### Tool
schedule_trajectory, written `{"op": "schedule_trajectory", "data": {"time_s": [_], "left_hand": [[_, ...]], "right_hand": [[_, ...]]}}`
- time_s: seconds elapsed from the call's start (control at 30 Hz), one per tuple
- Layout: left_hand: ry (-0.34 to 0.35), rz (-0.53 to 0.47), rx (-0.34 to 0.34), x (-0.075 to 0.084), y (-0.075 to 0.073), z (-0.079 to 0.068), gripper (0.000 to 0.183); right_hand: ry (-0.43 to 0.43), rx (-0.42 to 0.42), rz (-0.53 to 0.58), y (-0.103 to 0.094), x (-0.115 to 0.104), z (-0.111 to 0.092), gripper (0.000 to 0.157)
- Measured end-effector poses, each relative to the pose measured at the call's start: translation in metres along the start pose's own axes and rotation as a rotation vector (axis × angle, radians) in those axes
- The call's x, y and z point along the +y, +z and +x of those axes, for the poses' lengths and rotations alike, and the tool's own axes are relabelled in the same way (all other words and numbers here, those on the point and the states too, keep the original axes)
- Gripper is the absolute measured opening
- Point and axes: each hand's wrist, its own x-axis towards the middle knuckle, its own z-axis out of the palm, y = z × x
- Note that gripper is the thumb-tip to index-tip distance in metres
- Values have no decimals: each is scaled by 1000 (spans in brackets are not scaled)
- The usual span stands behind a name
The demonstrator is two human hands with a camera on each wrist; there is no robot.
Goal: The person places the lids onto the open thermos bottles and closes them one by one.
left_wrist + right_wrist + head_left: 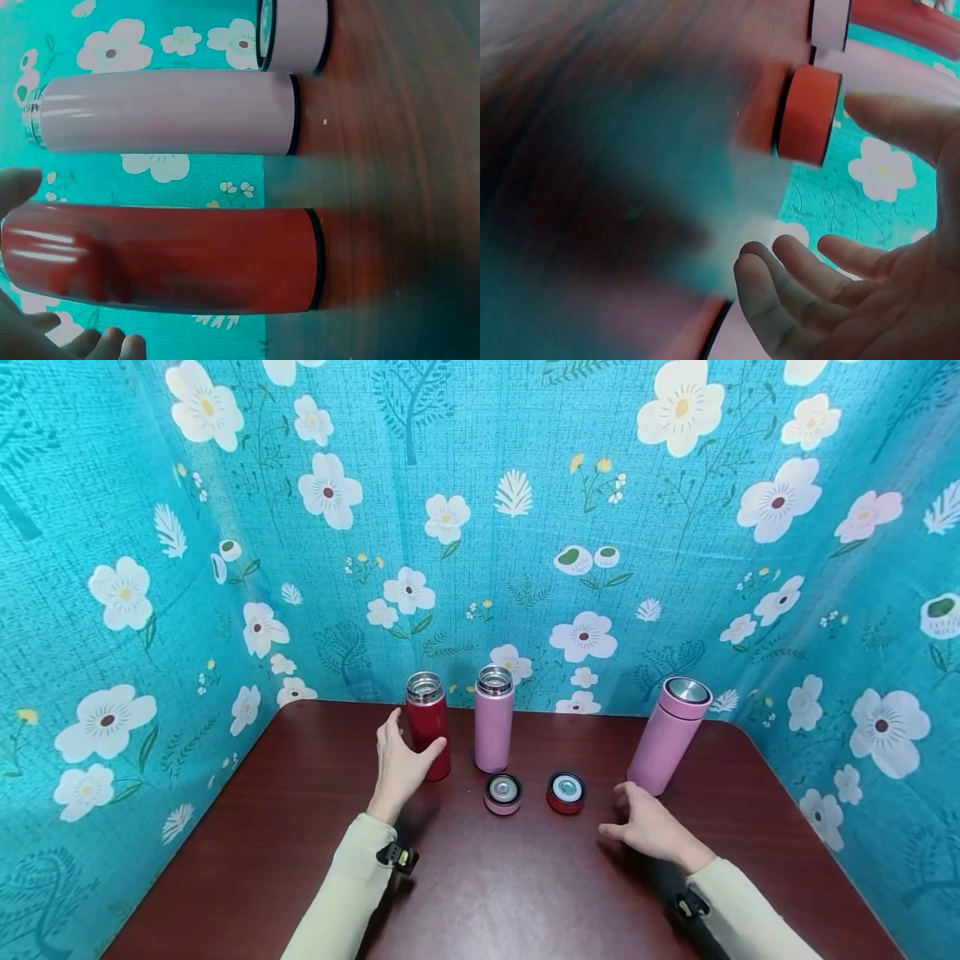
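A red thermos bottle (429, 735) stands upright without its lid, its steel mouth showing. My left hand (403, 763) is spread at its near left side, thumb and fingers apart; in the left wrist view a red body (165, 259) lies beyond the fingertips (133, 346). Just right stands a lidless pink thermos bottle (493, 727). On the table before them sit a pink lid (502, 795) and a red lid (566, 793), undersides up. My right hand (651, 827) hovers between the red lid and a lidded pink thermos bottle (670, 735), fingers loosely bent around nothing.
All of it stands on a dark reddish-brown table (480, 877). A turquoise flowered cloth (480, 527) hangs close behind the table's back edge and along both sides. The bottles stand near that back edge.
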Motion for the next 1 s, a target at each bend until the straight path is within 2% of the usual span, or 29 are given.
{"op": "schedule_trajectory", "data": {"time_s": [0.13, 0.23, 0.43, 0.73, 1.0], "left_hand": [[-15, -83, -32, 2, 5, 11, 98], [-22, -120, -42, 3, 8, 19, 99], [-38, -136, -48, 0, 13, 30, 98], [-7, -163, -38, -8, 18, 36, 86], [1, -159, -45, -11, 18, 37, 82]], "right_hand": [[-36, -19, 17, 9, -7, 10, 76], [-32, -27, 16, 14, -13, 18, 79], [0, -20, -18, 19, -24, 36, 86], [17, -31, -50, 26, -34, 51, 89], [-7, -31, -54, 30, -38, 55, 82]]}}
